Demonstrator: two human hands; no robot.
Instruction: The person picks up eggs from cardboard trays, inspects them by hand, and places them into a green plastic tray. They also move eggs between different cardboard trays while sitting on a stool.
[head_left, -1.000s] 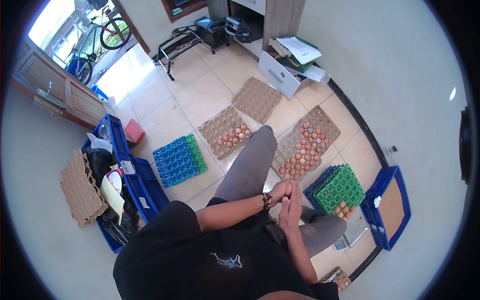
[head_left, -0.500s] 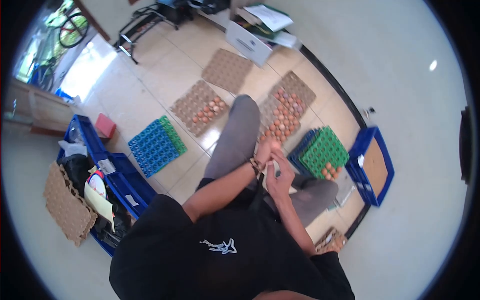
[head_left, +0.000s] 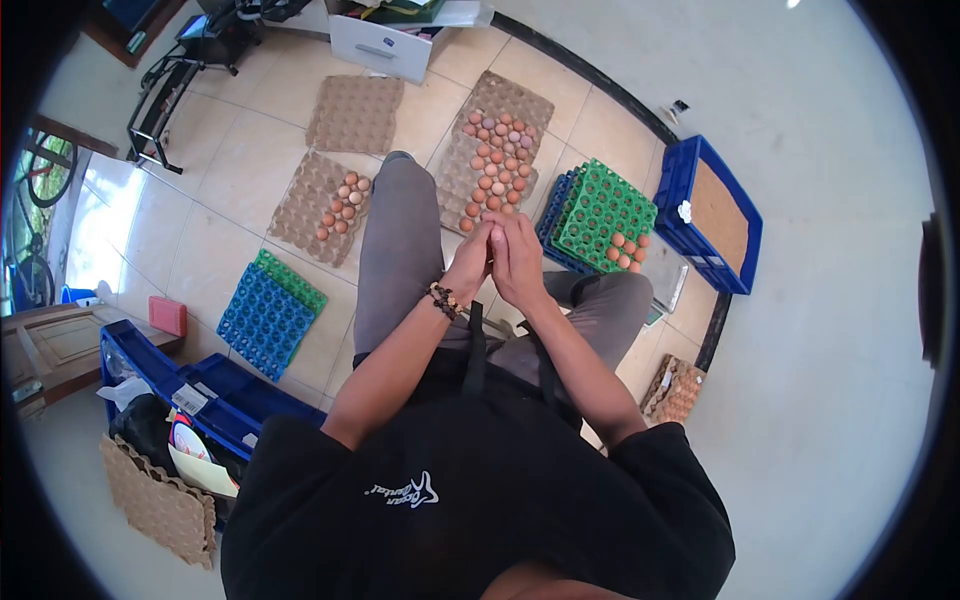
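Observation:
My left hand (head_left: 468,264), with a bead bracelet at the wrist, and my right hand (head_left: 520,262) are pressed together in front of me, above my knees. Their fingertips meet, and whatever may lie between the palms is hidden. Just beyond them on the tiled floor lies a cardboard tray with many eggs (head_left: 492,150). A green plastic tray (head_left: 598,212) holding a few eggs sits on blue ones to the right. Left of my leg, another cardboard tray (head_left: 322,205) carries several eggs.
An empty cardboard tray (head_left: 355,112) lies farther out, near a white box (head_left: 385,45). A blue and green tray stack (head_left: 265,318) is at left, blue crates at left (head_left: 195,385) and right (head_left: 715,215). A scale (head_left: 666,285) sits by my right knee.
The view has tilted down and turned, so the trays sit higher in frame. My hands stayed together and rose slightly away from my lap.

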